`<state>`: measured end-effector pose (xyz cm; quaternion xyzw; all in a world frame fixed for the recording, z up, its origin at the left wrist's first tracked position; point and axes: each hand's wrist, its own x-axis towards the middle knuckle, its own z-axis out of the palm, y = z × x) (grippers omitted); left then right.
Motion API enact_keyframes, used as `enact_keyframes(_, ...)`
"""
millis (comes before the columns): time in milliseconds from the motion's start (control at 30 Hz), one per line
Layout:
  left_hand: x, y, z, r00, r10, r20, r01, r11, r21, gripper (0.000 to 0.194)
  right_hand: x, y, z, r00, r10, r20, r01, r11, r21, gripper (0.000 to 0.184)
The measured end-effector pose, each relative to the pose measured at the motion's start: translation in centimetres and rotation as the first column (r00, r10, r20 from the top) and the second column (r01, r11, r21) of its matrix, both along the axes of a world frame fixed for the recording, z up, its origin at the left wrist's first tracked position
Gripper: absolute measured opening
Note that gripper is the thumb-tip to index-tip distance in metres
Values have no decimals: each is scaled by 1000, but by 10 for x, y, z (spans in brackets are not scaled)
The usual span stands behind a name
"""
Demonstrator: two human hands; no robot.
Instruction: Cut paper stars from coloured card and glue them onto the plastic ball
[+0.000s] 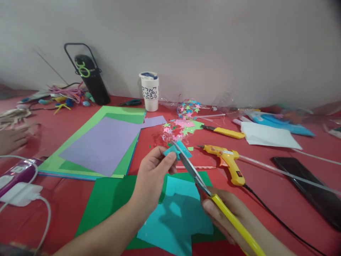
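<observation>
The left grip [150, 177] pinched a turquoise paper scrap [184, 148]; the right grip [233, 202] held yellow-handled scissors [226, 214], their blades across it. Beneath both grips, a turquoise sheet [160, 227] lay on green paper [106, 202].

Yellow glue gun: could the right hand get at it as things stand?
Probably, once freed: the right hand holds the scissors, but nothing visible covers the glue gun lying close by.

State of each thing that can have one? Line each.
Left hand: pinching blue piece
Right hand: holding scissors
Scissors: blades at blue piece
Cup: upright, lid on
Bottle: capped, handle raised
Phone: screen dark
Glue gun: on its side, heat unclear
Cutter: lying flat
Charger: cable plugged in
</observation>
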<state>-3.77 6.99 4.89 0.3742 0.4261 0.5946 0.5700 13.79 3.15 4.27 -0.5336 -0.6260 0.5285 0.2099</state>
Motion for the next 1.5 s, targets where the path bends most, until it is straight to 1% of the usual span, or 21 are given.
enact_keyframes(133,-2,0,4,997,-49,52,49,999,1,17,2,1,-1,1000,-3,-6,3,1000,14,54)
enact_keyframes(267,-1,1,7,984,-127,124,134,990,-53,9,4,1,-3,1000,-2,0,2,999,36,53)
enact_keyframes(367,-2,3,6,970,-125,207,146,985,-88,6,3,1,-6,1000,-13,0,13,999,44,52)
enact_keyframes(433,-4,5,5,962,-115,246,140,986,-89,8,4,2,-9,1000,-14,-1,14,998,63,52)
enact_keyframes(500,-7,6,5,955,-113,274,141,987,-83,11,4,5,-13,1000,16,0,-16,994,113,52)
enact_keyframes(567,-9,6,6,944,-137,299,168,982,-82,11,6,9,-16,998,57,11,-58,986,159,52)
enact_keyframes(633,-11,5,9,930,-165,328,200,977,-74,10,8,12,-18,996,83,10,-84,984,159,49)
enact_keyframes(800,-14,5,13,907,-178,381,229,969,-94,14,8,13,-12,998,63,-12,-60,987,149,44)
enact_keyframes(933,-14,8,11,900,-170,402,236,964,-120,16,6,13,-8,998,52,-22,-49,992,118,47)
enact_keyframes(1000,-14,8,11,921,-147,360,203,971,-123,15,6,14,-9,998,55,-29,-52,993,110,49)
enact_keyframes(1033,-14,9,11,941,-130,312,173,978,-115,14,7,15,-10,997,69,-30,-65,992,112,50)
enact_keyframes(1133,-16,9,12,994,-67,83,69,997,-28,14,10,15,-10,989,138,-53,-131,985,112,52)
enact_keyframes(1200,-19,10,13,997,-41,-57,43,999,31,12,12,14,-8,988,146,-46,-141,985,104,53)
enact_keyframes(1267,-22,11,14,990,-55,-130,61,997,49,12,14,11,-4,993,120,-13,-118,988,96,54)
enact_keyframes(1333,-24,12,15,983,-85,-164,91,995,33,13,15,9,1,994,106,7,-107,991,81,55)
enact_keyframes(1500,-28,14,19,971,-120,-205,124,992,10,16,17,6,8,994,96,-53,-94,995,34,54)
